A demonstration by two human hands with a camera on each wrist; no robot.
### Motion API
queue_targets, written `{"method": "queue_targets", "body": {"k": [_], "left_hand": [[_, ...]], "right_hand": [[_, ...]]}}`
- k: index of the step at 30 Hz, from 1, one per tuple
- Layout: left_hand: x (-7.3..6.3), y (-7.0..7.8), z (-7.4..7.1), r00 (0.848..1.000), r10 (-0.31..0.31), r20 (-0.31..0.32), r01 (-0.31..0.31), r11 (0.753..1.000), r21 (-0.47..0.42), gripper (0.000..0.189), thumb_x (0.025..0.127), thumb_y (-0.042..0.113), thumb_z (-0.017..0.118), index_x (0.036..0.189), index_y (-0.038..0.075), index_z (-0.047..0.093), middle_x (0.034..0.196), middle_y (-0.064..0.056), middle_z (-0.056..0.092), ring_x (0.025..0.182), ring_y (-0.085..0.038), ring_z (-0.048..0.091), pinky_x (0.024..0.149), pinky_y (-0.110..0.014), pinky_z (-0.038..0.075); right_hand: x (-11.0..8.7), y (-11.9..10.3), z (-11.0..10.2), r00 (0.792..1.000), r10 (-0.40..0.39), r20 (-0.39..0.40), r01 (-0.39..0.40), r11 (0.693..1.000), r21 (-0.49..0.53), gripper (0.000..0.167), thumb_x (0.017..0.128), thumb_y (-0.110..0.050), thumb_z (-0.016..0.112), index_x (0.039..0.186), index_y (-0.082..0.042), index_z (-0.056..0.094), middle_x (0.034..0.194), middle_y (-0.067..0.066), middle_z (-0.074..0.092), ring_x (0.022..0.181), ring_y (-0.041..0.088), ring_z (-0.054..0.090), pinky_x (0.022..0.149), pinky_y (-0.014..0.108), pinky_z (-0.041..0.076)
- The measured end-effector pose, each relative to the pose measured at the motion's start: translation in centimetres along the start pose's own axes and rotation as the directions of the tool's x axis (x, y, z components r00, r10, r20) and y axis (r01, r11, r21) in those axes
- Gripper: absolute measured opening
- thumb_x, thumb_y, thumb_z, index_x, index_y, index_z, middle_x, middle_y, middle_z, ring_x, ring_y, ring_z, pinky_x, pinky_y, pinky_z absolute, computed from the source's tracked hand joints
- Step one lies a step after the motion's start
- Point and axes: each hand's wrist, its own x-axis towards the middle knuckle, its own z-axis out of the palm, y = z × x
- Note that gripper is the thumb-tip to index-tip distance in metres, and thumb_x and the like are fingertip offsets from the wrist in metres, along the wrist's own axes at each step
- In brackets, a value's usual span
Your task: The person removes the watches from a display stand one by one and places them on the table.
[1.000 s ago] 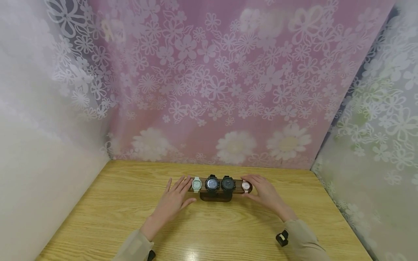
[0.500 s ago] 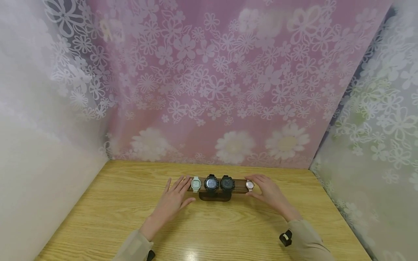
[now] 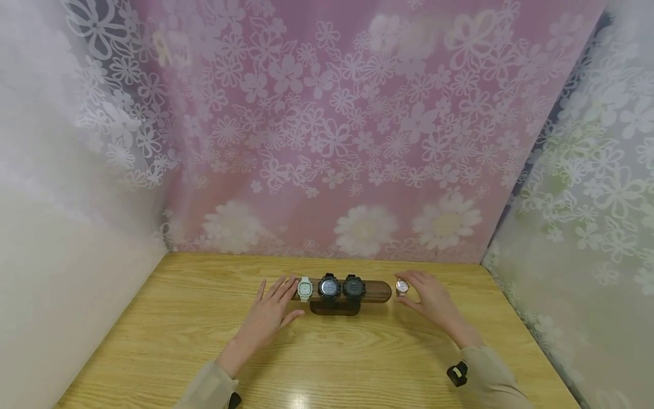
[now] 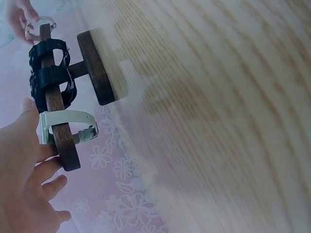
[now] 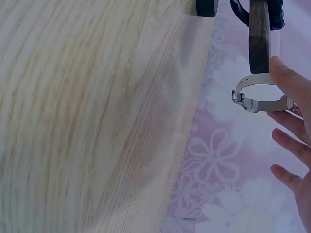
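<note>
My right hand (image 3: 431,301) pinches a small wristwatch (image 3: 402,286) with a round pale face between thumb and index finger. Its buckled pale strap (image 5: 265,105) forms a loop, just off the right end of a dark wooden watch stand (image 3: 378,291). My left hand (image 3: 265,312) touches the stand's left end, fingers mostly straight and thumb apart from the bar. Beside those fingertips a mint-green square watch (image 3: 305,288) is strapped round the bar. Two bulky black watches, a left one (image 3: 329,287) and a right one (image 3: 353,288), sit at the bar's middle.
The stand's base (image 3: 334,308) rests on a wood-grain table (image 3: 327,358). A pink flowered curtain (image 3: 327,142) hangs behind the table's far edge. Pale walls or curtains close in the left (image 3: 76,227) and right sides (image 3: 587,238).
My right hand has slid the small watch rightward along the bar and off its right end, which now shows bare. The left hand stays at the stand's left end.
</note>
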Motion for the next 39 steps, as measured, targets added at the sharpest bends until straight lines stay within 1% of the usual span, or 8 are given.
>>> {"method": "queue_targets", "body": {"k": [6, 10, 13, 20, 24, 29, 33, 39], "left_hand": [[0.0, 0.0, 0.0, 1.000, -0.001, -0.009, 0.001, 1.000, -0.017, 0.071, 0.099, 0.050, 0.058, 0.153, 0.006, 0.045, 0.159, -0.012, 0.041, 0.149, -0.031, 0.034, 0.121, -0.063, 0.018], [0.0, 0.1, -0.2, 1.000, 0.000, -0.006, 0.000, 1.000, -0.018, 0.072, 0.099, 0.051, 0.058, 0.154, 0.006, 0.044, 0.159, -0.011, 0.041, 0.149, -0.031, 0.034, 0.121, -0.063, 0.018], [0.0, 0.1, -0.2, 1.000, 0.002, -0.008, -0.002, 1.000, -0.013, 0.072, 0.099, 0.051, 0.058, 0.154, 0.006, 0.044, 0.159, -0.011, 0.041, 0.149, -0.031, 0.035, 0.121, -0.063, 0.019], [-0.1, 0.2, -0.4, 1.000, 0.012, -0.017, -0.012, 1.000, -0.013, 0.072, 0.098, 0.050, 0.059, 0.153, 0.006, 0.045, 0.158, -0.012, 0.042, 0.147, -0.032, 0.037, 0.119, -0.064, 0.022], [-0.1, 0.2, -0.5, 1.000, 0.014, -0.018, -0.014, 1.000, -0.010, 0.071, 0.098, 0.050, 0.059, 0.153, 0.006, 0.045, 0.159, -0.011, 0.041, 0.147, -0.033, 0.038, 0.119, -0.064, 0.023], [-0.1, 0.2, -0.4, 1.000, 0.001, -0.005, -0.001, 1.000, -0.008, 0.072, 0.099, 0.051, 0.058, 0.154, 0.006, 0.044, 0.160, -0.010, 0.040, 0.149, -0.031, 0.035, 0.121, -0.062, 0.019], [-0.1, 0.2, -0.4, 1.000, 0.000, -0.003, 0.000, 1.000, -0.008, 0.072, 0.099, 0.052, 0.057, 0.154, 0.007, 0.044, 0.160, -0.010, 0.039, 0.149, -0.031, 0.034, 0.121, -0.062, 0.018], [-0.1, 0.1, -0.2, 1.000, 0.007, -0.004, -0.007, 1.000, -0.005, 0.071, 0.100, 0.051, 0.057, 0.154, 0.007, 0.044, 0.159, -0.011, 0.041, 0.149, -0.031, 0.034, 0.121, -0.062, 0.019]], "right_hand": [[-0.6, 0.6, -0.7, 1.000, 0.023, 0.004, -0.023, 1.000, -0.017, 0.062, 0.075, -0.026, 0.089, 0.130, -0.006, 0.066, 0.122, 0.017, 0.069, 0.114, 0.040, 0.063, 0.094, 0.065, 0.049], [-1.1, 1.1, -1.1, 1.000, 0.020, -0.004, -0.020, 0.999, -0.041, 0.062, 0.074, -0.026, 0.089, 0.129, -0.005, 0.067, 0.120, 0.018, 0.070, 0.113, 0.042, 0.063, 0.093, 0.065, 0.049], [-1.5, 1.6, -1.3, 1.000, 0.022, -0.005, -0.022, 0.998, -0.052, 0.063, 0.074, -0.025, 0.089, 0.129, -0.006, 0.067, 0.118, 0.017, 0.070, 0.112, 0.041, 0.063, 0.093, 0.063, 0.050], [-2.4, 2.8, -1.0, 0.998, 0.051, 0.022, -0.049, 0.996, -0.070, 0.064, 0.075, -0.024, 0.089, 0.132, -0.006, 0.066, 0.116, 0.014, 0.071, 0.111, 0.039, 0.063, 0.095, 0.060, 0.049], [-2.9, 3.2, -1.0, 0.998, 0.048, 0.026, -0.046, 0.996, -0.081, 0.062, 0.075, -0.024, 0.089, 0.130, -0.005, 0.067, 0.115, 0.016, 0.071, 0.110, 0.040, 0.063, 0.093, 0.061, 0.050], [-3.4, 3.7, -0.9, 0.998, 0.048, 0.030, -0.045, 0.995, -0.089, 0.060, 0.074, -0.024, 0.090, 0.127, -0.004, 0.068, 0.111, 0.014, 0.071, 0.107, 0.039, 0.064, 0.089, 0.059, 0.052], [-3.7, 4.1, -0.8, 0.998, 0.058, 0.037, -0.054, 0.993, -0.100, 0.060, 0.075, -0.024, 0.090, 0.127, -0.004, 0.068, 0.111, 0.014, 0.071, 0.105, 0.039, 0.065, 0.087, 0.058, 0.053], [-3.9, 4.6, -0.8, 0.997, 0.061, 0.045, -0.055, 0.991, -0.122, 0.060, 0.073, -0.021, 0.091, 0.126, -0.003, 0.069, 0.111, 0.017, 0.071, 0.104, 0.040, 0.065, 0.085, 0.062, 0.053]]}}
